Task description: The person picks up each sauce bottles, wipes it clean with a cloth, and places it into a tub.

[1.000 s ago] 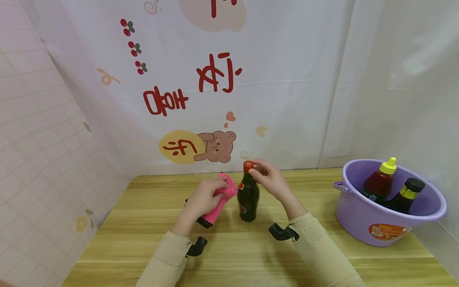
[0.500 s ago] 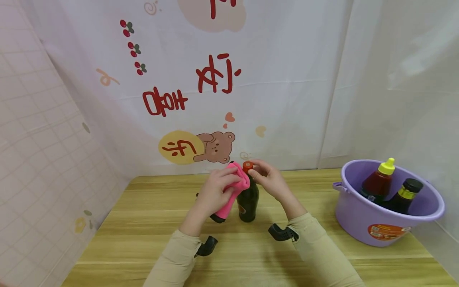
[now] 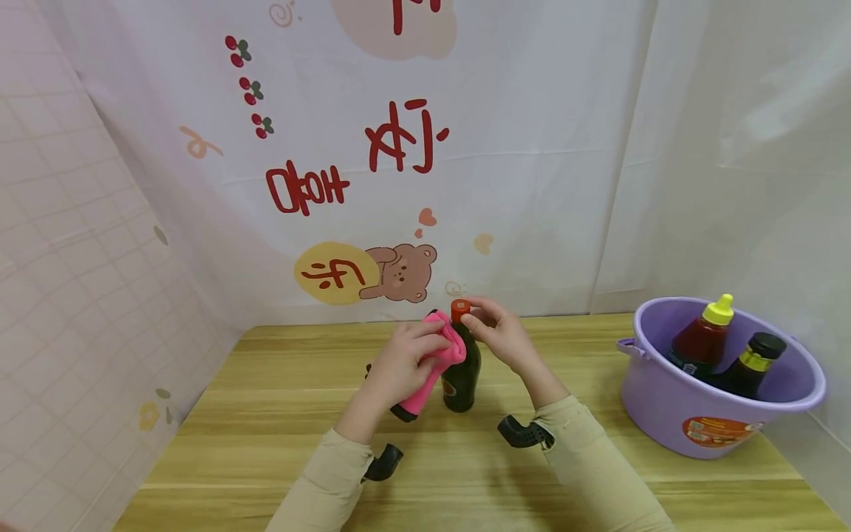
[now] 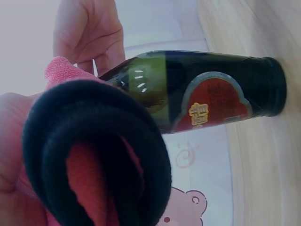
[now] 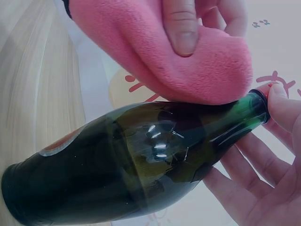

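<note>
Bottle (image 3: 461, 373): dark green glass, red cap, upright on wooden worktop (image 3: 279, 443), approx centre, long axis vertical.
Right hand (image 3: 500, 334): grip closed as fingertip pinch on red cap (image 3: 460, 308), steadies bottle from its right side.
Left hand (image 3: 399, 363): grip curled round pink cloth (image 3: 442, 353) w/ black trim; cloth pressed on bottle neck/shoulder from the left, thumb on top of the fold per right wrist view.
Key relation: bottle between both hands; cloth touching upper left of glass; bottle body runs straight down from cloth to worktop. Both hands on it; left has the cloth.
Vs 1 s ago: cloth was lower, beside bottle, short of the neck; now raised and against it. Right-hand pinch on cap same. Bottle not shifted.
Other: purple tub (image 3: 671, 425) well apart at right, w/ two sauce bottles inside.
</note>
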Motion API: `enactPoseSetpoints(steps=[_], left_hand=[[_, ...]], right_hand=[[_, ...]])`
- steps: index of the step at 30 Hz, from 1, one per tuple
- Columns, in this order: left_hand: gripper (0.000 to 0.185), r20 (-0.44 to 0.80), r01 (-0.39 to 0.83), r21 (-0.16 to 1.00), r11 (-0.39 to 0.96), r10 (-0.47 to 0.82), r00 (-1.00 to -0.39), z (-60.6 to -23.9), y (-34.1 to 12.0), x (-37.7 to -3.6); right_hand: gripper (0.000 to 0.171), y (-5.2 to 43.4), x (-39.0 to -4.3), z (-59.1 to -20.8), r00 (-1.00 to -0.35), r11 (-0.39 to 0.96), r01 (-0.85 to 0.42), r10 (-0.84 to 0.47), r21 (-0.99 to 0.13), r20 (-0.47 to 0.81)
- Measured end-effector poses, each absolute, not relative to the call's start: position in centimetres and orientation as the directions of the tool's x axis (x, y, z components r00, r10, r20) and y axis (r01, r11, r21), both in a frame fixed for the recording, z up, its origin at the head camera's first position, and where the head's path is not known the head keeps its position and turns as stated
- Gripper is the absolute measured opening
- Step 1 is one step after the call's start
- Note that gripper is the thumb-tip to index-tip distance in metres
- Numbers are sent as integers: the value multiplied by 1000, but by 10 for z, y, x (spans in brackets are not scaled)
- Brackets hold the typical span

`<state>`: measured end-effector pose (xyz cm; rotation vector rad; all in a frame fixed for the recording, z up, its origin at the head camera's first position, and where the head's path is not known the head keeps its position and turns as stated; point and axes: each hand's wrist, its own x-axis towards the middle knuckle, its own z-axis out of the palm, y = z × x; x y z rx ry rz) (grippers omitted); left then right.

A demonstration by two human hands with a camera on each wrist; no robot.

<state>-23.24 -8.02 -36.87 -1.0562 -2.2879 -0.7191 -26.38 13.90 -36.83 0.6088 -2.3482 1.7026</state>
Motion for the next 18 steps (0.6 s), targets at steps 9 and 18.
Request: enactPoseSetpoints(steps=[9, 18], left_hand=[[21, 612, 787, 234, 571, 542, -576, -380, -84, -230], [20, 592, 777, 247, 579, 545, -594, -396, -90, -227]], right_hand=[[38, 139, -262, -367, -901, 273, -425, -213, -863, 377], [39, 139, -260, -367, -903, 279, -421, -212, -863, 373]])
